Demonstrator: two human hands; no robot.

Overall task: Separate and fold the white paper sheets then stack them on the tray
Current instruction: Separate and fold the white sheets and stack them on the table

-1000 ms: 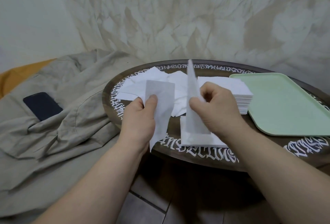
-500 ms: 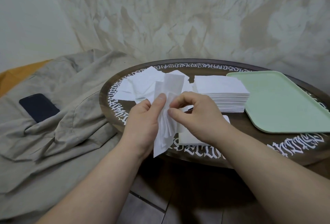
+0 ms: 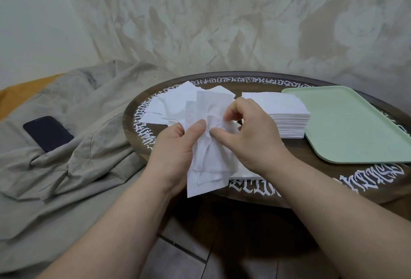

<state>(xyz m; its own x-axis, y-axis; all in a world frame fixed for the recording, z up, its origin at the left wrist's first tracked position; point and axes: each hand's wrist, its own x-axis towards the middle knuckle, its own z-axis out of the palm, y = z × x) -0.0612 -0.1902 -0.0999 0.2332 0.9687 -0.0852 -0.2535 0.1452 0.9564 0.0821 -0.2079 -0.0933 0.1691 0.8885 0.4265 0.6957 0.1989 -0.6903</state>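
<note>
From the head camera, both hands work a thin white paper sheet point(image 3: 209, 145) held in the air just above the near edge of the round dark counter point(image 3: 311, 178). The left hand point(image 3: 175, 152) grips the sheet's left side, its thumb pressed on the front face and the other fingers curled behind. The right hand point(image 3: 251, 136) pinches the crumpled middle of the sheet between thumb and forefinger, the other fingers curled above.

The sheet's long axis runs roughly up and down, tilted slightly, the top edge towards the far side of the counter and the bottom corner hanging below the counter edge. It looks to be more than one layer, offset at the bottom.

It should handle as very light, limp tissue: it creases at once and would likely tear if pulled hard. The best hold is probably at a free corner or edge, where layers can be peeled apart.

Behind lie loose sheets point(image 3: 173, 105), beside them a neat stack point(image 3: 280, 109), touching the green tray point(image 3: 351, 127), which holds nothing visible.
</note>
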